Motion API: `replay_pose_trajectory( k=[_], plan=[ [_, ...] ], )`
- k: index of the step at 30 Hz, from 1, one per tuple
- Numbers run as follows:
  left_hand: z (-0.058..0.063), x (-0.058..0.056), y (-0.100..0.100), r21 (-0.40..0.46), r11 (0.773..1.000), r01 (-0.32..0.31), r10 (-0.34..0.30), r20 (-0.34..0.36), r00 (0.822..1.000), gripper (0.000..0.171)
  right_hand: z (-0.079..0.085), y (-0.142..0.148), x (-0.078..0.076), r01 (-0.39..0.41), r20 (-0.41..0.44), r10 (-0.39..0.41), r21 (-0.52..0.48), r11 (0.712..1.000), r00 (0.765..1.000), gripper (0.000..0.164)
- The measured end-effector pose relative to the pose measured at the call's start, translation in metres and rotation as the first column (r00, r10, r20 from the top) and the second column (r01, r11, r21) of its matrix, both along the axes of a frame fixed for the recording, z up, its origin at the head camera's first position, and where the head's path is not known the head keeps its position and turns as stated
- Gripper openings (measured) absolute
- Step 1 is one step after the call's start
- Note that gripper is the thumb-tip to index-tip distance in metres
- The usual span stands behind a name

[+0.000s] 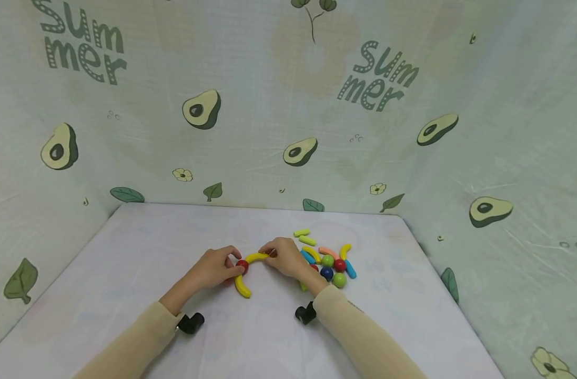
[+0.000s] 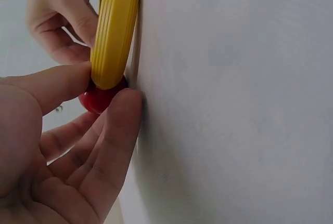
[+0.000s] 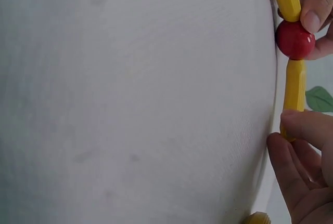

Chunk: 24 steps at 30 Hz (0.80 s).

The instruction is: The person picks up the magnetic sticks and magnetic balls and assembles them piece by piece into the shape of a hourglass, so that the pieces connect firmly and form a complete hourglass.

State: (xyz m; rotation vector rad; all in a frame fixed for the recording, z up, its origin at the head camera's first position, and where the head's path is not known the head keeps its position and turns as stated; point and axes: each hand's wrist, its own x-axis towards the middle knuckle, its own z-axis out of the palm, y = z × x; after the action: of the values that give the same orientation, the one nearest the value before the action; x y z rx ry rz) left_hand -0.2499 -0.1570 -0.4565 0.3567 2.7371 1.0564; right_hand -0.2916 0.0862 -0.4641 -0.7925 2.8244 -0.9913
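Steady the red ball (image 1: 242, 266) on the table (image 1: 250, 337), with the near yellow curved piece (image 1: 241, 287) against it, and press the far yellow curved piece (image 1: 255, 257) straight on without twisting! Over on the left, pinching that ball between thumb and fingers with the left hand (image 1: 216, 267), angled inward; over on the right, gripping the far piece's outer end with the right hand (image 1: 284, 257), turned inward too, beside loose balls (image 1: 339, 280) and coloured sticks (image 1: 350, 269)!
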Motion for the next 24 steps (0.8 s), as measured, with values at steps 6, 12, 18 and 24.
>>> replay_pose_trajectory(
  k=[6, 12, 18, 24],
  plan=[
    [0.003, -0.001, -0.001, 0.016, 0.998, 0.055, -0.054, -0.041, 0.998, 0.031, 0.0, -0.003, 0.0, -0.019, -0.019, 0.019, 0.005, 1.0, 1.0, 0.021],
    [0.004, -0.007, -0.001, 0.04, 0.997, 0.071, -0.069, -0.051, 0.996, 0.037, 0.001, -0.005, 0.001, -0.027, -0.013, 0.027, -0.011, 1.0, 1.0, 0.02],
    [0.002, -0.012, -0.001, 0.026, 0.997, 0.074, -0.072, -0.073, 0.995, 0.035, 0.002, -0.008, 0.003, -0.049, 0.0, 0.049, -0.026, 0.998, 0.999, 0.018],
    [0.001, -0.016, 0.002, 0.013, 0.997, 0.081, -0.079, -0.071, 0.994, 0.028, 0.005, -0.009, 0.004, -0.062, 0.018, 0.063, -0.049, 0.997, 0.998, 0.017]
  ],
)
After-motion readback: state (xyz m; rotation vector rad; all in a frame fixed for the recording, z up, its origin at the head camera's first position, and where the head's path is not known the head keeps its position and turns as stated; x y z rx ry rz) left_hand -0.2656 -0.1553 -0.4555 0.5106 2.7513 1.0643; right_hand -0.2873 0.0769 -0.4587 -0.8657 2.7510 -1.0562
